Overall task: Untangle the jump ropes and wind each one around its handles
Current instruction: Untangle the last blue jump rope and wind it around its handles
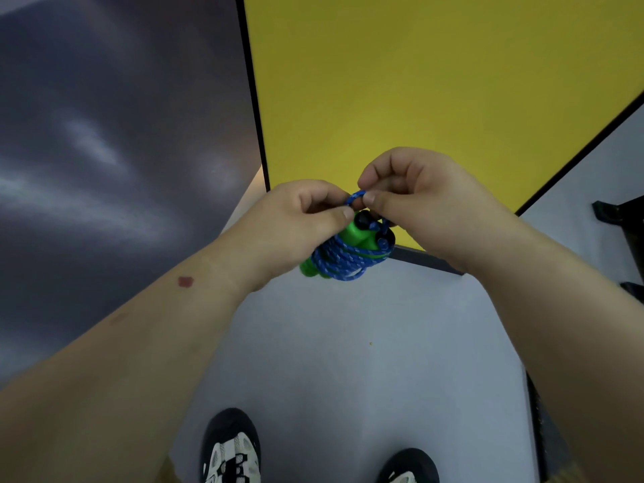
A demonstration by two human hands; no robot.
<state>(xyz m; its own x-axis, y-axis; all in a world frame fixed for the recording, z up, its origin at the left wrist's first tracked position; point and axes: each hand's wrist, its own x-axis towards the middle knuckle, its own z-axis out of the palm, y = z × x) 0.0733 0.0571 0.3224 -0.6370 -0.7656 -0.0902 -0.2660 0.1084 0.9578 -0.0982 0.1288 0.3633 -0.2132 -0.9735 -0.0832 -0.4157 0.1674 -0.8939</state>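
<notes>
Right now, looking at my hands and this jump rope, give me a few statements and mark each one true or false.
1. The blue rope is coiled around green handles. True.
2. The right hand hangs empty. False: it pinches a loop of the rope.
3. The left hand holds the bundle. True.
4. The bundle lies on the yellow floor. False: both hands hold it in the air.
5. The person is barefoot. False: a black and white shoe shows below.

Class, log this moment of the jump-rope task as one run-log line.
stage: finishing wind | left hand: holds green handles | right hand: pinches blue rope end loop | rope: coiled around handles | held above floor
</notes>
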